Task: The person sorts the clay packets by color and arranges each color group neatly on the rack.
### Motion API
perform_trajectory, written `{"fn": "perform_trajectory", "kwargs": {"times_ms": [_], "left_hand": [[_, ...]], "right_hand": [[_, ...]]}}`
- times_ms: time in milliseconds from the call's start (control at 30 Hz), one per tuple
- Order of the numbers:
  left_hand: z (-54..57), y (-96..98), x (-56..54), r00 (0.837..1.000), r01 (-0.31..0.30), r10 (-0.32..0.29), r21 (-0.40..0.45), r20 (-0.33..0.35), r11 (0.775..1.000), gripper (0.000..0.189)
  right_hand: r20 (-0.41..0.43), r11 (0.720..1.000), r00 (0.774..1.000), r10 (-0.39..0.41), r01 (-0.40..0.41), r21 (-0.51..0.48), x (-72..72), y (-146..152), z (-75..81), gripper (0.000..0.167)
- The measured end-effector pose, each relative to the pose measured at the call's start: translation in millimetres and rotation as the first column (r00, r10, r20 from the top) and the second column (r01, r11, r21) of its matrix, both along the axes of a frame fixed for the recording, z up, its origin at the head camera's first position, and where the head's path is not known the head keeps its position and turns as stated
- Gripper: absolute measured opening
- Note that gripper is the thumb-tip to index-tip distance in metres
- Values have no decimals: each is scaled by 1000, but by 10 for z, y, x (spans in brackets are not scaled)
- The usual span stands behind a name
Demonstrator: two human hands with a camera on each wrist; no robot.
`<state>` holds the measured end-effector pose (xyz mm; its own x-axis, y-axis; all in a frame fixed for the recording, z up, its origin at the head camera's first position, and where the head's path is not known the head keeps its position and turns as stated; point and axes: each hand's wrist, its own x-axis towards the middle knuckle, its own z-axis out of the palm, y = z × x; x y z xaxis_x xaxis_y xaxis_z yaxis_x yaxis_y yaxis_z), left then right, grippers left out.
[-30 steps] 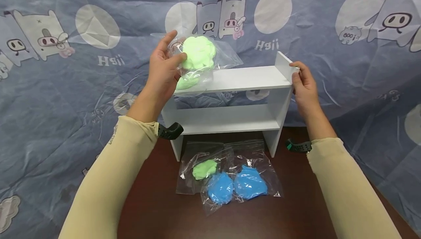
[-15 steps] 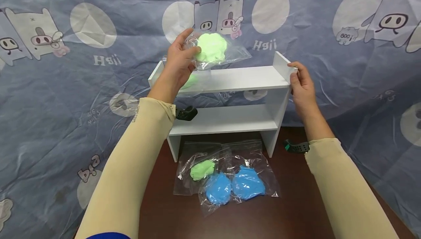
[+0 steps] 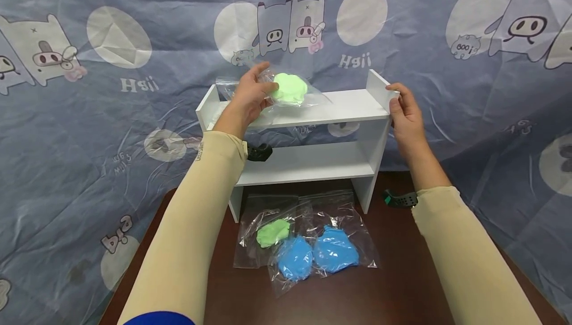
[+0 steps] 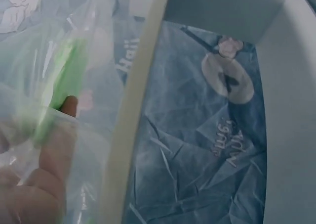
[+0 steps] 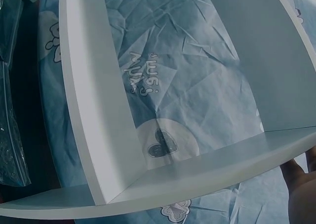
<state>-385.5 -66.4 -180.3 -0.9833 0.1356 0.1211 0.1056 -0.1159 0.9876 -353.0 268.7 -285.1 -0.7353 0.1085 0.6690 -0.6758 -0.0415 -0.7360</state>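
My left hand pinches a clear plastic bag with a pale green, clay-like lump inside. This hand is over the left half of the top board of a white shelf unit. Whether the bag touches the board cannot be told. In the left wrist view, green material shows through plastic beside my fingers. More clear plastic shows behind the left hand, its contents hidden. My right hand grips the upper right side panel, thumb in front.
On the brown table, clear bags lie before and partly under the shelf. They hold a green lump and two blue lumps, one left and one right. A blue patterned cloth hangs behind.
My left hand has moved right, then down toward the top board with the bagged green lump. Its hold continues. My right hand keeps gripping the side panel. The view has shifted slightly.
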Motion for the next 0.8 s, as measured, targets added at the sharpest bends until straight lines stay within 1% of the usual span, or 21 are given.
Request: {"fn": "perform_trajectory", "kwargs": {"times_ms": [100, 200, 333, 367, 433, 500, 567, 633, 733, 800], "left_hand": [[-36, 17, -16, 1000, 24, -23, -106, 5, 994, 72], [-67, 42, -11, 999, 32, -37, -200, -21, 979, 75], [-86, 81, -11, 997, -11, -14, -311, -77, 950, 79], [-85, 91, -15, 995, -30, -3, -345, -95, 938, 79], [-82, 113, -30, 991, -63, 7, -418, -134, 906, 79], [-76, 135, -38, 987, -87, 9, -483, -162, 871, 79], [-69, 153, -37, 982, -117, 13, -547, -190, 829, 79], [-58, 169, -27, 982, -131, 24, -583, -188, 802, 80], [-36, 183, 0, 982, -163, 58, -647, -182, 745, 83], [-16, 196, 19, 981, -177, 74, -674, -180, 718, 84]], "right_hand": [[5, 1000, 1000, -9, 9, 13, 17, -12, 6, 35], [10, 1000, 1000, -16, 15, 20, 29, -21, 12, 34], [11, 1000, 1000, -15, 15, 17, 25, -18, 9, 35], [11, 1000, 1000, -14, 14, 20, 25, -17, 10, 35], [15, 1000, 1000, -16, 15, 22, 29, -14, 13, 36], [18, 1000, 1000, -16, 16, 20, 38, -10, 15, 35], [20, 1000, 1000, -12, 12, 15, 47, -7, 16, 34], [21, 1000, 1000, -7, 6, 12, 51, -7, 13, 34], [18, 1000, 1000, 5, -6, 16, 51, -17, 10, 35], [15, 1000, 1000, 9, -9, 19, 51, -26, 9, 36]]}}
